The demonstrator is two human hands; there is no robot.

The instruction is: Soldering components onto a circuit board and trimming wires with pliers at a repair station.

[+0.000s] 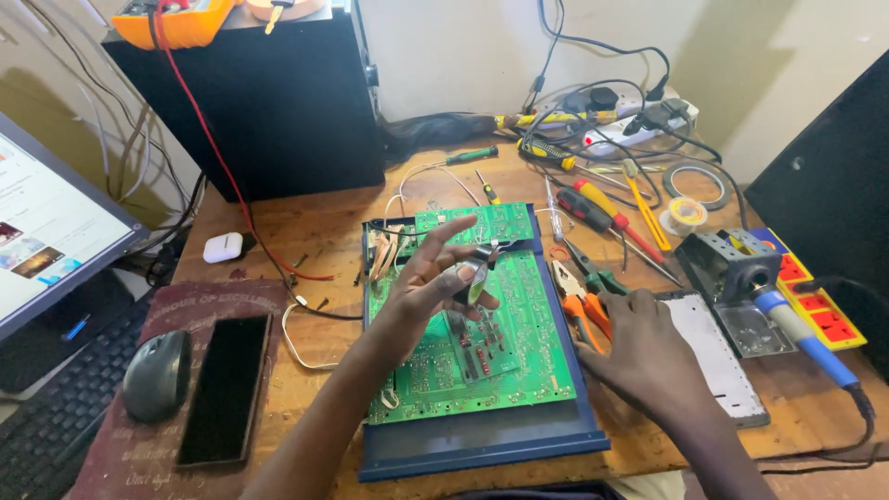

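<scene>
Now my left hand (435, 282) pinches a small silvery component (476, 278) above the green circuit board (519, 324), while my right hand (639, 356) grips orange-handled pliers (579, 310).

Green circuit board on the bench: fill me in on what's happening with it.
A person sits over a green circuit board lying on a blue tray. The left hand holds a small shiny component above the board. The right hand reaches to orange-handled pliers beside it. A soldering iron rests in its stand to the right.

Electronics repair workshop: green circuit board (482, 343) on wooden tabletop (315, 222), soldering iron (801, 333) at right, screwdrivers (616, 222) and pliers (583, 306) scattered, tangled cables (602, 111) far side.
</scene>
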